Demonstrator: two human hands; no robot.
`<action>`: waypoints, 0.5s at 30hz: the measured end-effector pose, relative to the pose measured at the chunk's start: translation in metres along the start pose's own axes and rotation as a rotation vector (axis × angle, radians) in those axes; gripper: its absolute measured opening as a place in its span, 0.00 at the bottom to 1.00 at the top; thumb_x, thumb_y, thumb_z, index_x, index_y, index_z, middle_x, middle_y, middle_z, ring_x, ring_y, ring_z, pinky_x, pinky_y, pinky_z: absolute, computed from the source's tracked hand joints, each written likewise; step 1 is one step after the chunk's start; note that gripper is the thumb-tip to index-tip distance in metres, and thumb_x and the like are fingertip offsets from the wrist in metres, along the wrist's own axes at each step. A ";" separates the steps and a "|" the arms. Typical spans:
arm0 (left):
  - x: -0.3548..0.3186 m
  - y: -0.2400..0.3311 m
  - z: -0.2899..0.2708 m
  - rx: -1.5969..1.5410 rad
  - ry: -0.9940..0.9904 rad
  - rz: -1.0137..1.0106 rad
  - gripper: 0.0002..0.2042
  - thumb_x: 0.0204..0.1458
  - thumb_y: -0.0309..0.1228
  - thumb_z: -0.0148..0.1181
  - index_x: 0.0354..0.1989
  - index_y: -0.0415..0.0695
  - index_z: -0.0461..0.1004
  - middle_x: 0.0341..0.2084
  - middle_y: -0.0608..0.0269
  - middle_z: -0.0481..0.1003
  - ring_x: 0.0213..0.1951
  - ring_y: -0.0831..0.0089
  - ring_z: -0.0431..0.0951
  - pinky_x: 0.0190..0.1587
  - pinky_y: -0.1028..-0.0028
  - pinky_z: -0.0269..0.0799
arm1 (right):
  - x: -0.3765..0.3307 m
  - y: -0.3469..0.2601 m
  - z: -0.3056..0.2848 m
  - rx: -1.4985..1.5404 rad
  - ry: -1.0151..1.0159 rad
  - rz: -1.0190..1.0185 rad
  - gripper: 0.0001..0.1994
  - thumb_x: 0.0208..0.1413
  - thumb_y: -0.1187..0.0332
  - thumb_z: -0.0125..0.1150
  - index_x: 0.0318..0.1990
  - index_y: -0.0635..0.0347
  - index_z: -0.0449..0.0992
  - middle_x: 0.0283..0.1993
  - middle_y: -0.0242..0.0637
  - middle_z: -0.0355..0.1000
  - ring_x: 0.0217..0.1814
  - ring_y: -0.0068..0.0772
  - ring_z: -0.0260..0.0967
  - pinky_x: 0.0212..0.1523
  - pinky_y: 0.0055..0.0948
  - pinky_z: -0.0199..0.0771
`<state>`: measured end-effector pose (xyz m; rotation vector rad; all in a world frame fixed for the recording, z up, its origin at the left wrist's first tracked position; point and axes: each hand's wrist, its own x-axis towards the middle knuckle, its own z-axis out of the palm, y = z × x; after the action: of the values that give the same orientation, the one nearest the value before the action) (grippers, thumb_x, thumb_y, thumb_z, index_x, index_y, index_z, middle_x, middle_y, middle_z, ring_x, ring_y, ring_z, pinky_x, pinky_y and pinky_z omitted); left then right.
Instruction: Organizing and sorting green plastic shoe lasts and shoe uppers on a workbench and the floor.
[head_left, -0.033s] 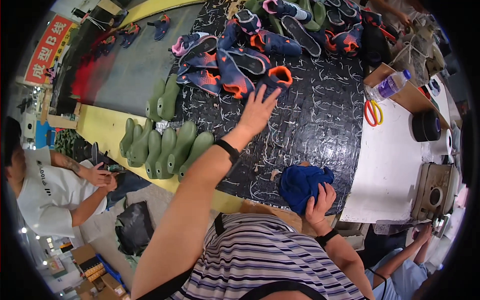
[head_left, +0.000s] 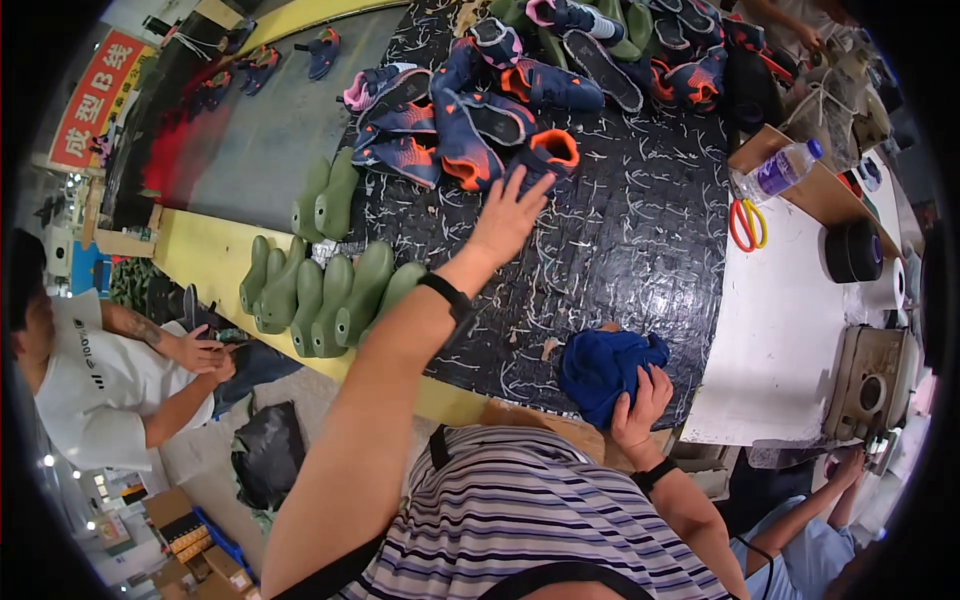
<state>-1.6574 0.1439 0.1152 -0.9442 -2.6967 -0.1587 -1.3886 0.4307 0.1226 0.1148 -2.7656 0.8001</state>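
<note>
My left hand (head_left: pixel 507 222) reaches out over the black patterned table cover, fingers spread. Its fingertips touch the side of a navy shoe (head_left: pixel 541 160) with an orange collar, at the near edge of a loose pile of shoes. Close to the table's front edge, my right hand (head_left: pixel 643 408) has its bent fingers and thumb on a bunched dark blue cloth (head_left: pixel 608 368). Left of that shoe lie more navy-and-orange shoes, among them one standing shoe (head_left: pixel 463 150) and another on its side (head_left: pixel 402 162).
Several green shoe lasts (head_left: pixel 338 302) stand along the yellow edge at left, beside a grey conveyor belt (head_left: pixel 290 130) carrying shoes. On the white side table (head_left: pixel 760 330) lie scissors (head_left: pixel 746 225), a bottle (head_left: pixel 782 170) and a black roll (head_left: pixel 853 252). A person (head_left: pixel 110 390) sits at left.
My left hand has shifted slightly toward the left, and the orange-collared shoe has moved a little the same way. My right hand and the cloth are where they were.
</note>
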 end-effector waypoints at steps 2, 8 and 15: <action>-0.010 -0.030 -0.008 0.034 -0.009 0.072 0.20 0.46 0.22 0.52 0.50 0.42 0.73 0.66 0.65 0.56 0.64 0.49 0.55 0.61 0.52 0.57 | -0.001 0.000 0.001 0.006 0.005 -0.003 0.23 0.51 0.60 0.51 0.51 0.68 0.70 0.54 0.56 0.63 0.57 0.60 0.57 0.59 0.53 0.53; -0.031 -0.087 -0.043 0.128 -0.173 0.080 0.20 0.46 0.23 0.55 0.51 0.45 0.74 0.68 0.68 0.51 0.66 0.49 0.53 0.61 0.46 0.53 | -0.002 0.002 0.000 0.017 0.013 -0.018 0.23 0.52 0.60 0.50 0.52 0.68 0.69 0.55 0.56 0.63 0.58 0.60 0.57 0.59 0.53 0.53; -0.069 0.007 -0.053 0.028 -0.172 -0.153 0.15 0.44 0.26 0.57 0.42 0.41 0.75 0.60 0.49 0.61 0.64 0.49 0.56 0.60 0.44 0.50 | -0.009 0.001 0.000 0.003 0.011 -0.041 0.23 0.52 0.62 0.51 0.52 0.70 0.69 0.55 0.56 0.62 0.58 0.60 0.56 0.60 0.54 0.52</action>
<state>-1.5891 0.0979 0.1454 -0.7751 -2.9219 -0.0736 -1.3803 0.4319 0.1198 0.1661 -2.7424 0.7914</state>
